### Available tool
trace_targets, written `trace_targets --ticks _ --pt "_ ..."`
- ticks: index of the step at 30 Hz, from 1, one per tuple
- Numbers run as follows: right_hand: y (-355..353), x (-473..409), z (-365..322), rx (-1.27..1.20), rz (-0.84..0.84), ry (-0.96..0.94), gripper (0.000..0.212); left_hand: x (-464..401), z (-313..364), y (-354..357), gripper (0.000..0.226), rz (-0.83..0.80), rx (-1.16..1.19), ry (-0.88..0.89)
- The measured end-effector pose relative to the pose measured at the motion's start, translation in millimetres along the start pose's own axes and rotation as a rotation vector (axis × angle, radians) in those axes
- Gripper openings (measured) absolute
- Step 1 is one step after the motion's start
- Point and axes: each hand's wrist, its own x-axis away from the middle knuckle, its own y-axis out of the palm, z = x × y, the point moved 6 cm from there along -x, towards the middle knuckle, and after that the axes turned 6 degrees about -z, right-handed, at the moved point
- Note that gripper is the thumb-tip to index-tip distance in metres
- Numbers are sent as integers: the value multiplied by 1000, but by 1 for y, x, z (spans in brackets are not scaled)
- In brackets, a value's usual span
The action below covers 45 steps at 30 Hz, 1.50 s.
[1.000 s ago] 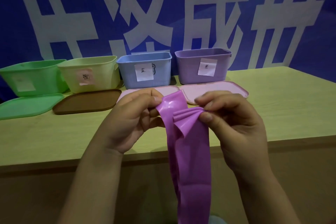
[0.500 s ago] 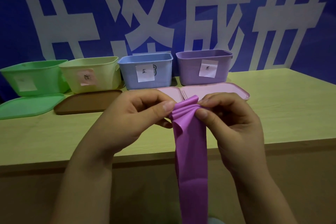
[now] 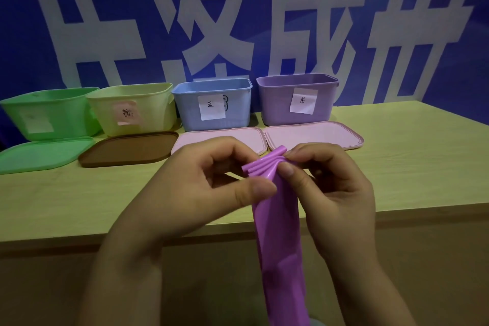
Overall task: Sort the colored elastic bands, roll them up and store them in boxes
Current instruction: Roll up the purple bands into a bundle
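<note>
A purple elastic band (image 3: 277,241) hangs down in front of the table edge, its top end bunched into tight folds. My left hand (image 3: 201,188) pinches the band just below the folds with thumb and fingers. My right hand (image 3: 336,193) pinches the folded top from the right side. Four open boxes stand in a row at the back: a green box (image 3: 63,108), a yellow box (image 3: 153,106), a blue box (image 3: 238,103) and a purple box (image 3: 277,98), each with a paper label.
Lids lie flat in front of the boxes: a green lid (image 3: 39,153), a brown lid (image 3: 127,148) and two pink lids (image 3: 211,137) (image 3: 317,135). The wooden table (image 3: 410,161) ends at a front edge just below my hands. A blue wall with white characters stands behind.
The band's top end has been gathered into tighter, smaller folds. My left thumb has shifted onto the band below the folds, and both hands sit slightly lower.
</note>
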Motion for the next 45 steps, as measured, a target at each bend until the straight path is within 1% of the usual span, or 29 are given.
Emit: trace_targets --ticks 3,6,8,11,12,15,17,19,21,26,28,31,34,36,39,42,45 --pt "2 0 -1 9 -1 -20 11 1 -2 0 32 21 -59 -19" --pt "2 0 1 8 -18 -13 8 1 -2 -5 17 80 -92 -11" --pt "1 -4 3 -3 -59 46 9 -1 -1 -7 15 93 -83 4" --pt "3 -11 9 -175 -151 201 13 -5 -2 -8 23 59 -57 21" --pt "3 -13 9 -209 -165 225 12 -7 -4 -9 20 54 -35 13" --pt "4 -23 5 -153 -181 236 12 -13 -7 -12 8 81 47 -13" --pt "4 -29 6 -145 -171 259 18 -16 -7 -15 15 152 43 -20" --pt "3 -34 8 -145 -135 288 24 -17 -7 -16 31 221 28 -9" --pt "3 -39 8 -128 -104 282 23 -17 -4 -15 38 269 21 19" --pt "3 -48 8 -85 -58 253 22 -18 -2 -13 24 317 25 111" --pt "2 -50 9 -89 -57 258 21 -20 -4 -13 23 328 61 128" --pt "3 -51 9 -103 -57 264 19 -24 -6 -14 29 392 96 145" --pt "4 -52 9 -149 -52 272 18 -25 -3 -13 23 447 129 190" --pt "6 -52 9 -209 -87 290 24 -26 -1 -16 22 478 150 224" --pt "7 -49 9 -250 -171 330 37 -28 -4 -19 22 458 228 218" --pt "6 -45 9 -299 -219 351 33 -30 -10 -16 21 400 307 202" --pt "7 -46 8 -381 -271 380 31 -29 -9 -14 19 391 327 209"
